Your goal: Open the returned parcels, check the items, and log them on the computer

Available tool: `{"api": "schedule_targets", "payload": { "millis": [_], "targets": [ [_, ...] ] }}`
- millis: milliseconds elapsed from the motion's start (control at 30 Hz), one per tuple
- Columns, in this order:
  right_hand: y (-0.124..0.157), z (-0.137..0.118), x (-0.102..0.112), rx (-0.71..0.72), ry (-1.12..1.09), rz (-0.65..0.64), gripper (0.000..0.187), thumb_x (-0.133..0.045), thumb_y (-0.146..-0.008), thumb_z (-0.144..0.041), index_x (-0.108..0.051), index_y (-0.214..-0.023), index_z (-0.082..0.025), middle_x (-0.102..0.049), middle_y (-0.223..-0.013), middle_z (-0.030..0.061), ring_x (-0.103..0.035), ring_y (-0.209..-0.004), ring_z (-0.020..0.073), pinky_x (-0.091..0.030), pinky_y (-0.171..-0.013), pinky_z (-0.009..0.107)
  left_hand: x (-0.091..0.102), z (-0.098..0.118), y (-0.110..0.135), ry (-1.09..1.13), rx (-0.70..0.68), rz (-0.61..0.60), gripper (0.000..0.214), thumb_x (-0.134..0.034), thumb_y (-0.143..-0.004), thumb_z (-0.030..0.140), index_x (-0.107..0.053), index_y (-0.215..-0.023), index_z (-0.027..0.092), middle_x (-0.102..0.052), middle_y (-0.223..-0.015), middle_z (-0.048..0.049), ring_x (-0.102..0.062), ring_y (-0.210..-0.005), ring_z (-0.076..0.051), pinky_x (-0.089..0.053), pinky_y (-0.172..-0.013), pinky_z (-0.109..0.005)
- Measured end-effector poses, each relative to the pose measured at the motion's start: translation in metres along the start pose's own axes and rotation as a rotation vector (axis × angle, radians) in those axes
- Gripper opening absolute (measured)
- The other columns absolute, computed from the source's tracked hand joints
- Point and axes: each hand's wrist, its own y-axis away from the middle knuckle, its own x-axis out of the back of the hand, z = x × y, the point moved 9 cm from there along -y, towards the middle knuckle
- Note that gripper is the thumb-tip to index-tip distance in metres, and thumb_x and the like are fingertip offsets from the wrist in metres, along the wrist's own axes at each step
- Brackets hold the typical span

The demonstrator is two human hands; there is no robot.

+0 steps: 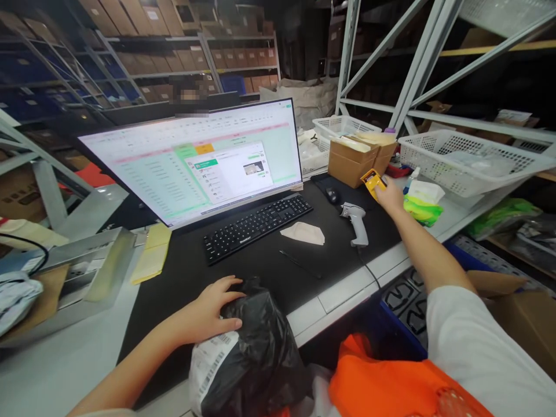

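A bulky black plastic parcel (269, 347) with a white barcode label (214, 368) sits at the near edge of the desk. My left hand (212, 310) lies on its upper left side, fingers spread and touching the plastic. Out at the far right of the desk, my right hand (391, 196) is closed around a small yellow tool (372, 182) with a dark opening at its front; its exact kind is unclear. That tool is beside an open cardboard box (350, 162). A grey barcode scanner (358, 223) and a black mouse (332, 195) lie left of my right hand.
A monitor (234, 174) and black keyboard (256, 226) occupy the desk's back. A cream paper piece (303, 233) and thin black stick (299, 263) lie in front. White baskets (473, 150) stand right. Orange fabric (391, 382) is below the desk edge, near a blue crate (403, 327).
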Motion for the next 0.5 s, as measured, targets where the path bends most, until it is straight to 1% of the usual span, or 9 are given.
{"api": "schedule_targets", "payload": {
  "millis": [67,100,167,200,267,333,367,433,500],
  "targets": [
    [0.003,0.000,0.029,0.019,-0.092,0.100,0.060,-0.051,-0.096,-0.038,-0.049,-0.148,-0.010,-0.060,-0.142,0.0226,-0.061,-0.124,0.0321,-0.050,-0.103,0.045,0.008,0.002,-0.002,0.034,-0.039,0.007,0.064,-0.065,-0.087,0.062,-0.067,-0.139,0.025,-0.041,-0.164,-0.0148,-0.028,-0.156,-0.041,-0.032,-0.124,-0.059],
    [0.007,0.002,0.042,0.019,-0.225,0.131,0.059,-0.050,-0.094,-0.040,-0.051,-0.145,-0.010,-0.062,-0.139,0.0208,-0.064,-0.118,0.0303,-0.053,-0.098,0.043,0.014,0.004,-0.004,0.056,-0.059,0.014,0.065,-0.063,-0.088,0.064,-0.066,-0.140,0.026,-0.040,-0.165,-0.0137,-0.025,-0.157,-0.041,-0.031,-0.124,-0.060],
    [0.018,0.006,0.060,-0.002,-0.616,0.131,0.055,-0.053,-0.089,-0.048,-0.060,-0.131,-0.013,-0.070,-0.120,0.0147,-0.069,-0.094,0.0261,-0.059,-0.079,0.039,0.031,0.010,-0.010,0.100,-0.102,0.046,0.062,-0.060,-0.091,0.064,-0.065,-0.140,0.027,-0.040,-0.166,-0.0115,-0.021,-0.159,-0.039,-0.029,-0.125,-0.061],
    [0.027,0.006,0.065,-0.017,-0.821,0.099,0.051,-0.054,-0.086,-0.053,-0.064,-0.120,-0.016,-0.072,-0.105,0.0104,-0.068,-0.079,0.0237,-0.059,-0.067,0.037,0.043,0.017,-0.013,0.123,-0.130,0.076,0.060,-0.060,-0.092,0.063,-0.066,-0.139,0.027,-0.041,-0.165,-0.0107,-0.020,-0.159,-0.038,-0.028,-0.125,-0.061],
    [0.053,-0.002,0.070,-0.035,-1.140,-0.024,0.043,-0.060,-0.079,-0.058,-0.066,-0.099,-0.021,-0.068,-0.079,0.0028,-0.060,-0.057,0.0194,-0.053,-0.050,0.033,0.073,0.037,-0.023,0.181,-0.196,0.166,0.055,-0.059,-0.093,0.060,-0.068,-0.133,0.025,-0.047,-0.161,-0.0108,-0.025,-0.158,-0.036,-0.027,-0.126,-0.058],
    [0.088,-0.022,0.072,-0.014,-1.269,-0.182,0.037,-0.064,-0.076,-0.059,-0.065,-0.087,-0.023,-0.062,-0.064,-0.0010,-0.053,-0.047,0.0167,-0.047,-0.042,0.030,0.103,0.064,-0.035,0.278,-0.243,0.257,0.051,-0.058,-0.093,0.060,-0.070,-0.126,0.022,-0.059,-0.150,-0.0122,-0.045,-0.147,-0.033,-0.034,-0.124,-0.051],
    [0.109,-0.034,0.072,-0.003,-1.327,-0.268,0.036,-0.067,-0.075,-0.059,-0.066,-0.083,-0.024,-0.060,-0.059,-0.0017,-0.051,-0.044,0.0161,-0.046,-0.041,0.030,0.114,0.078,-0.043,0.346,-0.246,0.276,0.050,-0.058,-0.093,0.060,-0.071,-0.120,0.020,-0.067,-0.138,-0.0121,-0.057,-0.134,-0.031,-0.041,-0.118,-0.047],
    [0.152,-0.059,0.071,0.029,-1.376,-0.409,0.038,-0.070,-0.075,-0.062,-0.067,-0.079,-0.024,-0.058,-0.052,-0.0019,-0.048,-0.039,0.0159,-0.046,-0.039,0.031,0.128,0.104,-0.061,0.516,-0.220,0.258,0.050,-0.054,-0.093,0.063,-0.072,-0.104,0.018,-0.075,-0.112,-0.0100,-0.068,-0.108,-0.026,-0.050,-0.102,-0.040],
    [0.193,-0.081,0.070,0.079,-1.366,-0.505,0.042,-0.071,-0.076,-0.065,-0.069,-0.080,-0.023,-0.057,-0.049,-0.0012,-0.048,-0.036,0.0166,-0.044,-0.035,0.031,0.130,0.127,-0.078,0.708,-0.199,0.203,0.055,-0.048,-0.094,0.068,-0.067,-0.090,0.017,-0.075,-0.096,-0.0085,-0.070,-0.093,-0.022,-0.050,-0.087,-0.036]
  ]
}}
